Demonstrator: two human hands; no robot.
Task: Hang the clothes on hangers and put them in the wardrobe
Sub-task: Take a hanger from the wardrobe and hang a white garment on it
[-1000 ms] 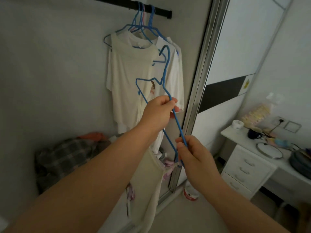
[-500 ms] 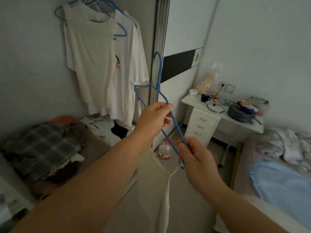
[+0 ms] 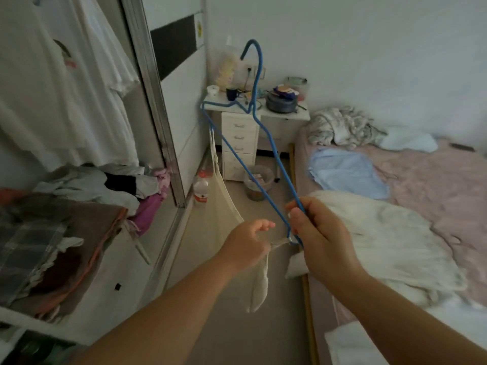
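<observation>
Blue wire hanger (image 3: 259,143) stands tilted at twelve o'clock, its lower corner pinched in my right hand (image 3: 320,233). My left hand (image 3: 245,246), at nine o'clock of it, grips the cream garment's (image 3: 224,204) strap. I judge I'm mid-threading: next, hook that strap over the corner, then turn toward the wardrobe (image 3: 155,101).

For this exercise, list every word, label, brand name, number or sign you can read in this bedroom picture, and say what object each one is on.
No text can be read.
Plastic bottle on the floor: red label, too blurred.
Yellow sticker on the wardrobe door: too small.
Print on the hanging white T-shirt: a picture, no legible words.
</observation>
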